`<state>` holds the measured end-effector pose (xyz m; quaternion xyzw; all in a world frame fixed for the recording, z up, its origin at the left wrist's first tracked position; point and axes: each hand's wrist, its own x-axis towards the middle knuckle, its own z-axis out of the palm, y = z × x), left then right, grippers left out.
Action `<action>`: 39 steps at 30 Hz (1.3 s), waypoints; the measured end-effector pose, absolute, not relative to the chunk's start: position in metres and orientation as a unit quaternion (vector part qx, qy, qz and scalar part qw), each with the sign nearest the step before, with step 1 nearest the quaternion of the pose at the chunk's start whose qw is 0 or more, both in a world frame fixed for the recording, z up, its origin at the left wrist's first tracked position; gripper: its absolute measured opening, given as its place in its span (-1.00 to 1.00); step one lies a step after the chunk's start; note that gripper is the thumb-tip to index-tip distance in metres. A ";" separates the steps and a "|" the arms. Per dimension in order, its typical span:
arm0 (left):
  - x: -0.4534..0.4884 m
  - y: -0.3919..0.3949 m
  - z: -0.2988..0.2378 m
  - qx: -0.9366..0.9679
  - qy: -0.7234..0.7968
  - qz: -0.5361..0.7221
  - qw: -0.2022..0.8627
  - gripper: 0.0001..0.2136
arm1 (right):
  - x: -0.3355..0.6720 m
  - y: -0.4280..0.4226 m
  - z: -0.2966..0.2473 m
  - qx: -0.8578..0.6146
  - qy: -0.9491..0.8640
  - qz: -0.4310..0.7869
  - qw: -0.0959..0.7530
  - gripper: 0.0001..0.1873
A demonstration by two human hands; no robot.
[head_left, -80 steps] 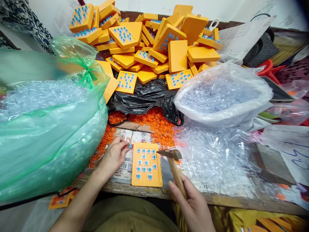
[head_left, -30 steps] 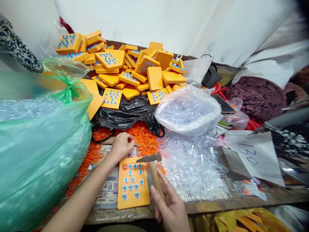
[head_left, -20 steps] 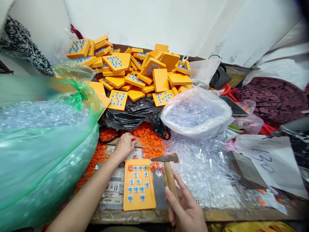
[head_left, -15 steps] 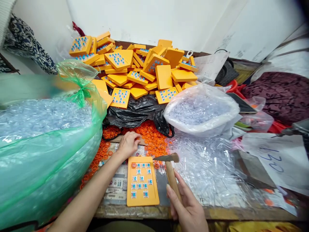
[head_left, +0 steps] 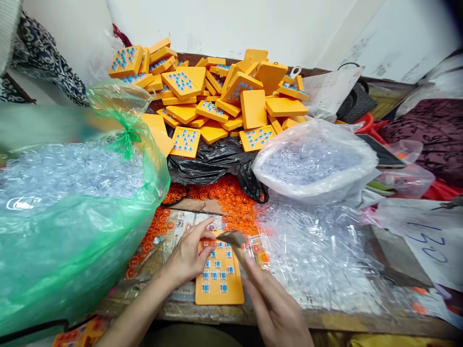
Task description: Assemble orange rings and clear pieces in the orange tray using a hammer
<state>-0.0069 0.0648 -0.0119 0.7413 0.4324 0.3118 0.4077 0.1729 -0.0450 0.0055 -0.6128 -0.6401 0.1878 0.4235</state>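
A yellow panel (head_left: 220,294) lies flat on the bench in front of me, with rows of small blue-centred squares on its face. My left hand (head_left: 190,253) is over the panel's upper left, thumb and fingers drawn together beside a bit of orange; what they pinch is hidden. My right hand (head_left: 277,303) grips the wooden handle of a hammer (head_left: 234,238), whose dark head is above the panel's top edge, close to the left fingertips. The hammer and right hand are somewhat blurred.
Behind the panel lie loose orange rings (head_left: 237,207). Clear plastic pieces (head_left: 318,255) cover the right side. A green bag (head_left: 119,212) stands left, a white bag (head_left: 314,188) right. Many yellow panels (head_left: 253,110) are heaped at the back on black plastic (head_left: 213,159).
My left hand has come back from the orange rings to the panel's upper left. The hammer has shifted slightly left, over the panel's top. The whole view has moved a little.
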 end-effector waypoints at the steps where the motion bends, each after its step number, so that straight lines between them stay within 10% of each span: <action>1: -0.006 0.065 -0.013 0.732 0.438 0.319 0.413 -0.50 | 0.173 -0.045 0.004 -0.619 -0.648 0.198 0.398 -0.53; 8: -0.012 0.067 -0.011 0.719 0.447 0.324 0.422 -0.37 | 0.182 -0.048 0.000 -0.641 -0.582 0.261 0.427 -0.56; 13: -0.004 0.116 -0.003 0.753 0.506 0.332 0.260 -0.76 | 0.173 -0.056 -0.010 -0.692 -0.359 0.348 0.520 -0.44; 22: 0.008 0.141 -0.007 0.767 0.524 0.294 0.226 -0.84 | 0.179 -0.060 -0.027 -0.647 -0.273 0.463 0.542 -0.15; 39: 0.017 0.065 -0.003 0.811 0.428 0.277 0.285 -0.84 | 0.190 -0.062 -0.014 -0.660 -0.538 0.234 0.470 -0.55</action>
